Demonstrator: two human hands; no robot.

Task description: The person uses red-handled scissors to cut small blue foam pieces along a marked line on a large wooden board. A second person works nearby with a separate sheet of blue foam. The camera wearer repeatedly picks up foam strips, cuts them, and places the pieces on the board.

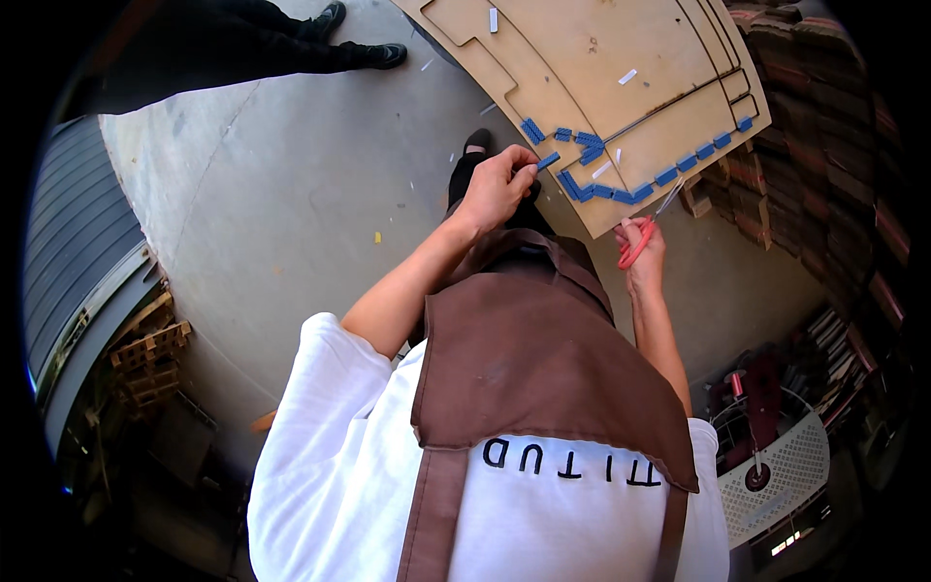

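My left hand (498, 186) pinches a small blue ribbed block (549, 161) beside the near left edge of a wooden board (606, 219). In my right hand (644, 254) are scissors with red handles (636, 244), their blades pointing away from me over the board's near edge. Several blue blocks (666, 176) stand in a row along that edge. More blue pieces (590, 145) sit further in, along the dark line set into the board. A blue strip piece (568, 184) lies at the corner nearest my left hand.
Small white slips (601, 169) lie on the board. Another person's dark-clad legs (242, 44) are at the upper left. Stacked brown slabs (815, 116) stand to the right, with a perforated white chair (776, 475) at the lower right. Wooden pallets (150, 354) are at the left.
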